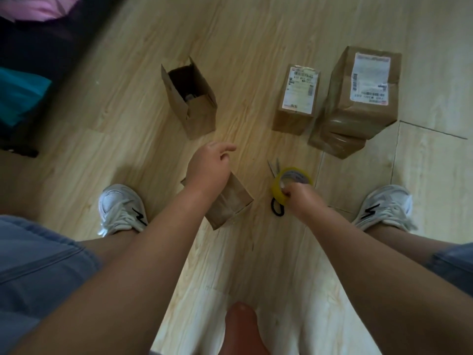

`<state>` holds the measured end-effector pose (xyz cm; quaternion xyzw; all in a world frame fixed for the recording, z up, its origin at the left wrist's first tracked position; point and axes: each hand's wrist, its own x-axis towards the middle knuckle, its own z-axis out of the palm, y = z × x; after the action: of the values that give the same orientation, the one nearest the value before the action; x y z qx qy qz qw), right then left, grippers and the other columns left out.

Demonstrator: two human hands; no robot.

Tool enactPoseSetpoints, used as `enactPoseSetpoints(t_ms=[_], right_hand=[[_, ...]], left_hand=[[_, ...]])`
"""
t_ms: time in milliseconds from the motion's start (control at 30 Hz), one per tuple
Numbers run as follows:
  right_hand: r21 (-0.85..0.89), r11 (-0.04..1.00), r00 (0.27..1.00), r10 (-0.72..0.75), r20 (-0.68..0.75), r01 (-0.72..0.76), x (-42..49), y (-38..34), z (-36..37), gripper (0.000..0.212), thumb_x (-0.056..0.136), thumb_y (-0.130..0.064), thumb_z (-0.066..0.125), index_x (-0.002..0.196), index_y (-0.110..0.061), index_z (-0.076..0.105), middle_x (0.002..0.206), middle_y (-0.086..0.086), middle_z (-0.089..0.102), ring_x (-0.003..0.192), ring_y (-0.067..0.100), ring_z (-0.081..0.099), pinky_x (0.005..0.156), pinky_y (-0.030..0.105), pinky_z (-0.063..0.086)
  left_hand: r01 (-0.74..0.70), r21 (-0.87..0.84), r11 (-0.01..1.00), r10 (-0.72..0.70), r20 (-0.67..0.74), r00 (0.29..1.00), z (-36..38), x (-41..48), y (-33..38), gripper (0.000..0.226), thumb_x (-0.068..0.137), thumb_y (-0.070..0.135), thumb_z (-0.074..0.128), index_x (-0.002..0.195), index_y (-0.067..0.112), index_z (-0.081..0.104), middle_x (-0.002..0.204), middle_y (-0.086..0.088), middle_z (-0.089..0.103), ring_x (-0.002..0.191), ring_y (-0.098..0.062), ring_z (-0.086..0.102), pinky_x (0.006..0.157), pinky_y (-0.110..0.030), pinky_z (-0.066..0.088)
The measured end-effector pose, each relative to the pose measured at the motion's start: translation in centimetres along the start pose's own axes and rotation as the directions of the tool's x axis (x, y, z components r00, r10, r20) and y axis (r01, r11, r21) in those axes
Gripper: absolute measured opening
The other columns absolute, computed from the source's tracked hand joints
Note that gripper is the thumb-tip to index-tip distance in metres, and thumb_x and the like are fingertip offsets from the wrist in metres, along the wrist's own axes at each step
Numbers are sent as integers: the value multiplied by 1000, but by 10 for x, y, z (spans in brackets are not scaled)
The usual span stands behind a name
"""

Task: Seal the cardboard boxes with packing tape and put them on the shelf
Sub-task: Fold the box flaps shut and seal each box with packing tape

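**Left hand** (pixel 208 163): held above the light wood-grain floor (pixel 256 34), fingers loosely extended, holding nothing. The wrist crosses in front of a small closed brown cardboard box (pixel 231 201), which lies at an angle on the floor between the feet. Whether the arm touches this box cannot be determined.

**Right hand** (pixel 300 197): fingers curled round the near rim of a roll of yellow packing tape (pixel 277 192), gripping it. The roll sits over a pair of black-handled scissors (pixel 277 213). The metal blades project past the roll on the far side and the handle loops on the near side.

**Other boxes:**
- An open-topped brown cardboard box (pixel 190 98) stands upright on the floor beyond the left hand, flaps raised. A small item inside is too dim to identify.
- A narrow brown cardboard box with a white shipping label (pixel 297 98) stands to the right.
- Just beside it is a larger taped brown cardboard box with a white label (pixel 363 90).
- The larger box rests on a flatter taped cardboard box (pixel 335 146).

**Person:** a white lace-up trainer (pixel 122 208) is planted to the left of the small closed box. A second white trainer (pixel 386 206) stands to the right of the tape. Blue denim shorts (pixel 38 265) show at both lower edges.
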<state>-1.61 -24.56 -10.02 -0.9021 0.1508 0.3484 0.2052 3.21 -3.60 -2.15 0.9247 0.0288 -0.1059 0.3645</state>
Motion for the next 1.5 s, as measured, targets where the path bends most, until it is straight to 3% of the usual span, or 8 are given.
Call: enactPoseSetpoints(t_ms=[133, 300, 400, 533, 800, 967, 1167, 1500], right_hand=[[-12, 1000, 998, -8, -55, 8, -10, -17, -17, 30, 101, -9, 45, 125, -14, 63, 114, 8, 64, 97, 28, 62, 74, 31, 48], [324, 940, 983, -48, -177, 104, -33, -53, -36, 32, 103, -27, 52, 132, -19, 63, 127, 1, 65, 114, 21, 61, 96, 35, 49], [417, 905, 993, -50, -104, 89, -44, -72, -38, 38, 102, -38, 53, 130, -14, 63, 115, 5, 69, 107, 24, 65, 96, 42, 53], [482, 870, 994, 83, 71, -107, -57, -82, -30, 48, 102, -49, 49, 126, -9, 60, 91, 10, 70, 84, 30, 73, 82, 48, 61], [549, 796, 964, 172, 203, -257, -71, -95, -26, 58, 102, -48, 50, 108, 9, 60, 100, 26, 73, 94, 39, 72, 87, 48, 60], [561, 804, 980, 159, 116, -197, -74, -94, -42, 56, 100, -46, 55, 120, 6, 59, 89, 23, 74, 83, 34, 75, 81, 44, 62], [499, 865, 993, 14, -118, 47, -97, -98, -91, 39, 98, -46, 58, 111, -10, 66, 93, 7, 71, 76, 20, 72, 80, 37, 61], [343, 875, 884, -175, -434, 342, -162, -103, -178, 32, 93, -49, 64, 107, -21, 68, 100, 0, 69, 84, 20, 67, 67, 32, 53]], left_hand=[[91, -62, 994, -94, -39, 995, -12, -1, -7, 34, 99, 12, 47, 120, 25, 70, 131, 3, 62, 94, -6, 59, 73, -16, 41], [245, -195, 950, -259, -52, 964, -24, -9, -30, 35, 100, 16, 48, 131, 24, 62, 118, 7, 57, 90, -9, 57, 75, -26, 45], [397, -262, 880, -411, 1, 911, -28, -15, -48, 35, 100, 25, 53, 133, 18, 61, 131, -3, 61, 109, -21, 59, 91, -33, 48], [491, -325, 808, -484, 108, 868, -33, -23, -53, 35, 102, 32, 53, 127, 11, 64, 119, -5, 64, 110, -24, 58, 85, -27, 37], [610, -489, 624, -560, 265, 785, -39, -27, -35, 16, 99, 20, 58, 88, 9, 59, 83, -7, 56, 64, -21, 58, 57, -28, 54], [566, -528, 633, -535, 231, 813, -53, -25, -15, 19, 97, 25, 62, 103, 7, 59, 86, -4, 55, 71, -23, 60, 61, -30, 54], [501, -575, 646, -470, 217, 856, -75, -23, 21, 25, 94, 35, 65, 96, 11, 59, 93, -7, 60, 80, -24, 61, 62, -35, 51], [425, -621, 658, -337, 262, 904, -126, -24, 99, 70, 77, 63, 73, 118, 8, 60, 109, -14, 66, 105, -31, 65, 86, -41, 57]])
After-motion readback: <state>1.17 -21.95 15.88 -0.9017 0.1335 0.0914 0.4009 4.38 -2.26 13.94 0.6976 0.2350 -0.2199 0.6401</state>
